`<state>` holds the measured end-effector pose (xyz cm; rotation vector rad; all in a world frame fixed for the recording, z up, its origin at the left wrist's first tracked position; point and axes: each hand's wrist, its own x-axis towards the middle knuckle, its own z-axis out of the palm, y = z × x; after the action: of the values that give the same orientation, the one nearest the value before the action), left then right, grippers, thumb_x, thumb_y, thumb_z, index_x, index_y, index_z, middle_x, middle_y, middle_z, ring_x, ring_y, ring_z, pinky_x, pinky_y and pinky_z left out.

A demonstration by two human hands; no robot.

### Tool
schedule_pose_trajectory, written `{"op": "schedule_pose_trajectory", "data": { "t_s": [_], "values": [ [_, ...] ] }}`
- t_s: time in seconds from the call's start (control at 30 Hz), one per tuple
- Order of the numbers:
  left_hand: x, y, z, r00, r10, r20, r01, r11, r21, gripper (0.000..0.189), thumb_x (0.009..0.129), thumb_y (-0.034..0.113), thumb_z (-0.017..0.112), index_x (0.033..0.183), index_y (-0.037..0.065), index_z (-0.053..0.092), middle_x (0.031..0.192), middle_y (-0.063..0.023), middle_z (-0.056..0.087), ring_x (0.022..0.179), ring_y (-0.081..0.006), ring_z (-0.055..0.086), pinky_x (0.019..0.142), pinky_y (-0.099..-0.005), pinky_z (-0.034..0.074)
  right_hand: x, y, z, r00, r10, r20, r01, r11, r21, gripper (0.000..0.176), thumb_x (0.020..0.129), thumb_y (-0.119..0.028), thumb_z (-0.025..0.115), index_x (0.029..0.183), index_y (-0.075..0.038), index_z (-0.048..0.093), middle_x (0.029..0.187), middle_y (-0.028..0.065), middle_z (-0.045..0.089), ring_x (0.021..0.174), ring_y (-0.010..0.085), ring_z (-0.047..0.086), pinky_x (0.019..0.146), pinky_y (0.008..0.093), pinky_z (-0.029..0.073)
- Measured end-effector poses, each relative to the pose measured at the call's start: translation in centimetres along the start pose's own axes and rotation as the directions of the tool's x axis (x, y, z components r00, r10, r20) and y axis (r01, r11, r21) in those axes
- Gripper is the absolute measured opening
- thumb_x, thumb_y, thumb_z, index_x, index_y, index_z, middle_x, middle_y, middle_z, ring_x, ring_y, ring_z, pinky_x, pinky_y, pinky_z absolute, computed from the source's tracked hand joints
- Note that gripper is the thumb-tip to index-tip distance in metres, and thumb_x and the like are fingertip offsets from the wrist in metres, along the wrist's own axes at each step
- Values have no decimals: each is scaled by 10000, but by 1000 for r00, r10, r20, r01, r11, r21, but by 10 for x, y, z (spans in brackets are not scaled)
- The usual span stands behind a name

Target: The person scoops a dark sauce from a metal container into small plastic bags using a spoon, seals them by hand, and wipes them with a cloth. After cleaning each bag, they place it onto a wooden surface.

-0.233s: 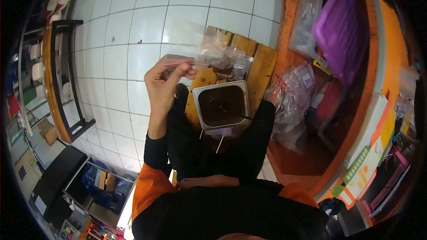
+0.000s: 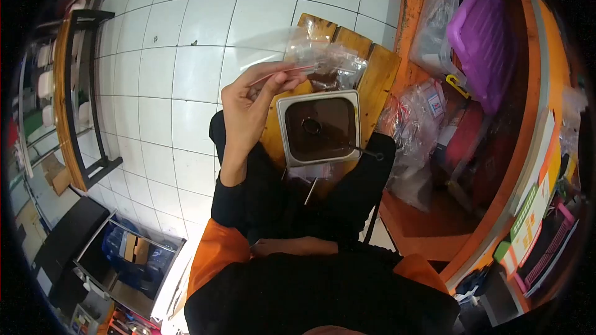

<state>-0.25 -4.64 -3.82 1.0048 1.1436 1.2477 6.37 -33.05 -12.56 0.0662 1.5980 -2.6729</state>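
Note:
My left hand (image 2: 248, 102) is raised over the wooden bench (image 2: 382, 80), thumb and fingers pinched on the red-striped edge of a clear zip bag (image 2: 264, 53). The bag's see-through film spreads away from the hand. Just below, a square metal container (image 2: 282, 133) of dark brown liquid stands on the bench. In it rests a ladle (image 2: 366, 151), its handle over the right rim. Behind the container lie clear bags (image 2: 347, 69), some with brown contents. My right hand (image 2: 295, 247) lies across my lap, its fingers hidden by the shirt.
At the right, an orange shelf (image 2: 422, 223) holds a heap of clear plastic bags (image 2: 413, 121), a clear bin (image 2: 434, 31) and a purple lid (image 2: 481, 43). A black-framed wooden bench (image 2: 74, 105) stands at the left. White floor tiles (image 2: 198, 74) lie between.
The view has shifted a little. My left hand, still pinching the bag, appears farther right and higher. The ladle's handle end shows more clearly. My right hand stays at my lap.

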Motion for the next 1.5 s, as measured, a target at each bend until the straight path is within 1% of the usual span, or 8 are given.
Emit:
{"op": "schedule_pose_trajectory", "data": {
  "t_s": [0.2, 0.33, 0.4, 0.87, 1.13, 1.27, 1.43, 1.5],
  "values": [
    [-58, 19, -10, 999, 37, -31, -32, 989, 143, 145, 855, 83, 581, 859, -61, 594, 687, -120, 623, 571, -144, 613, 511, -222, 490, -18, -49, -13, 946, -206, -249, 50, 854, -518, 266, 854, -92, 516, 1119, -60, 518, 1107, 137, 547, 989, 253, 558, 843, 373, 451],
    [-93, 33, -11, 999, 40, -24, -33, 971, 235, 150, 820, 100, 637, 755, -30, 602, 553, -37, 578, 485, -54, 524, 449, -183, 394, -69, -134, -37, 419, -443, -792, -26, 867, -498, 215, 775, -36, 624, 983, -2, 579, 958, 109, 581, 916, 230, 563, 804, 325, 446],
    [-108, 36, -5, 1000, 16, 14, -19, 963, 270, 181, 808, 125, 657, 706, -13, 598, 511, -8, 546, 456, -34, 479, 427, -183, 356, -87, -159, -60, 104, -807, -581, -352, 517, -780, 271, 758, -126, 668, 984, -26, 558, 926, 100, 552, 824, 251, 569, 745, 332, 451],
    [-151, 57, 22, 854, 9, 520, -186, 939, 289, 147, 857, 91, 575, 745, 7, 528, 614, -7, 539, 512, -49, 486, 468, -192, 393, -134, -199, -27, 372, -613, -697, -298, 633, -715, 106, 839, -85, 548, 814, 18, 550, 724, 130, 600, 694, 199, 621, 618, 278, 462],
    [-149, 30, 53, 744, 314, 590, -644, 575, 505, 181, 879, 141, 499, 864, -1, 386, 675, -167, 529, 624, -348, 553, 563, -395, 421, -142, -179, -34, 77, -947, -310, -740, 154, -654, 105, 724, -69, 566, 668, -11, 499, 621, 122, 496, 583, 283, 519, 518, 349, 413],
    [-149, 29, 57, 747, 293, 597, -665, 371, 649, 241, 787, 123, 598, 916, 4, 433, 926, -185, 533, 809, -360, 547, 687, -416, 440, -151, -171, -39, -68, -934, -351, -852, 237, -467, 121, 699, -80, 568, 634, -24, 483, 589, 109, 502, 560, 290, 520, 509, 361, 409],
    [-146, 32, 60, 523, 525, 672, -850, 258, 460, 837, 578, 33, 718, 1294, -30, 291, 1129, -156, 447, 1022, -309, 459, 882, -448, 344, -143, -183, -20, -26, -421, -907, -400, 836, -376, 138, 692, -110, 653, 687, -18, 551, 757, 94, 569, 670, 238, 557, 587, 347, 424],
    [-137, 16, 56, 605, 464, 647, -795, 298, 529, 842, 549, 18, 725, 1280, -4, 307, 1153, -149, 459, 1043, -335, 456, 896, -445, 349, -135, -182, -23, -120, -689, -715, -524, 656, -543, 129, 682, -98, 652, 702, -3, 568, 931, 117, 562, 848, 244, 540, 697, 355, 421]
  ]
}}
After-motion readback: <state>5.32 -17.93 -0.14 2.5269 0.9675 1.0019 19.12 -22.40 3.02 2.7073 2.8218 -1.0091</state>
